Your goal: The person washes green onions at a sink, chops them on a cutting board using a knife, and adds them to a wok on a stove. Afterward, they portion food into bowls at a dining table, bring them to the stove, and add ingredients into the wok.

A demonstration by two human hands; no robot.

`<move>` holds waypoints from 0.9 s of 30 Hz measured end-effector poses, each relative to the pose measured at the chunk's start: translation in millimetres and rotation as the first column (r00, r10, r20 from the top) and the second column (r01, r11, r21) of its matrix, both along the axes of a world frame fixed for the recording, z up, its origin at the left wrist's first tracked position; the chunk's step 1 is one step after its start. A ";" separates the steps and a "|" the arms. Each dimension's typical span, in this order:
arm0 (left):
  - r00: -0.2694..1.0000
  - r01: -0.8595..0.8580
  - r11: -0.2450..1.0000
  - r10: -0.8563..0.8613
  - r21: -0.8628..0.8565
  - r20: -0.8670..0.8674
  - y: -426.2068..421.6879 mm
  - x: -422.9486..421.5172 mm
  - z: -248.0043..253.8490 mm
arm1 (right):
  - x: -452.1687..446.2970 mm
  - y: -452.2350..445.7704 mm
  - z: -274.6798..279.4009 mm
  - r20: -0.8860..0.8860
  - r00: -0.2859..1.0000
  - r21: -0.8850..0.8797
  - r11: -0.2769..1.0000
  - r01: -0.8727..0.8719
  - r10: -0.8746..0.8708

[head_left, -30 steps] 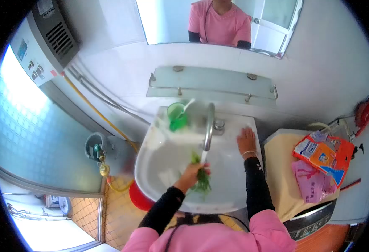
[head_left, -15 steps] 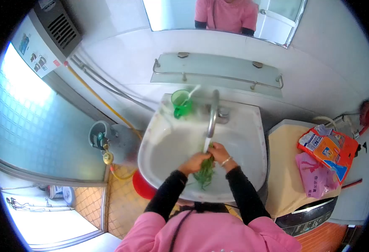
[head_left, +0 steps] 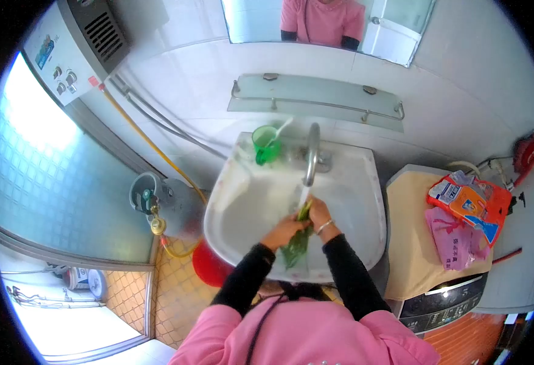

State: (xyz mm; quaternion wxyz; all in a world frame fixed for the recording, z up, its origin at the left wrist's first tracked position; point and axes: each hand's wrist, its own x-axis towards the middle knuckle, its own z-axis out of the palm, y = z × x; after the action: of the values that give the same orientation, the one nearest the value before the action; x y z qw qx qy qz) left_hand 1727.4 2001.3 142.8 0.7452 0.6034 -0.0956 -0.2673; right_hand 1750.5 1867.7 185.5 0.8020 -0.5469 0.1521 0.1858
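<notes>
plainly, left hand (head_left: pixel 286 232) and right hand (head_left: pixel 320 213) close their grip round leafy greens (head_left: pixel 295 249), which hang below it.

Wht sink (head_left: pixel 355 157): green cup (head_left: pixel 262 137) on back L corner, wht stick (head_left: pixel 284 126) poking out; faucet (head_left: pixel 313 143) at back. Glass shelf (head_left: pixel 315 91) w/ metal rail, above. R side: tan cover (head_left: pixel 408 234), orange pkt (head_left: pixel 471 204) partly over pink bag (head_left: pixel 450 243). Tiled flr (head_left: pixel 175 292), L: gas cyl. (head_left: pixel 184 210), red tub (head_left: pixel 208 266) nr sink.
</notes>
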 end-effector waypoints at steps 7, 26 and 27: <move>0.872 -0.031 0.984 -0.059 -0.176 -0.485 12.3 -9.6 35.0 | -5.6 -3.0 -24.6 0.189 0.965 -0.062 0.983 -0.172 0.181; 0.869 -0.021 0.949 -0.139 -0.315 -0.476 14.2 -14.3 57.5 | 7.3 -3.4 -45.7 0.082 0.992 -0.263 0.962 -0.072 0.097; 0.828 -0.119 0.907 -0.134 -0.405 -0.544 15.1 -14.3 61.1 | 3.0 -2.7 -36.3 0.001 1.000 -0.027 0.999 -0.019 0.019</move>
State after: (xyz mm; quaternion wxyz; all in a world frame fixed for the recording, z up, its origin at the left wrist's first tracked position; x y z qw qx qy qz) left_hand 1713.1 2016.4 203.9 0.8515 0.3223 0.0691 -0.4078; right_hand 1753.4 1864.9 149.3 0.7927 -0.5594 0.1488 0.1911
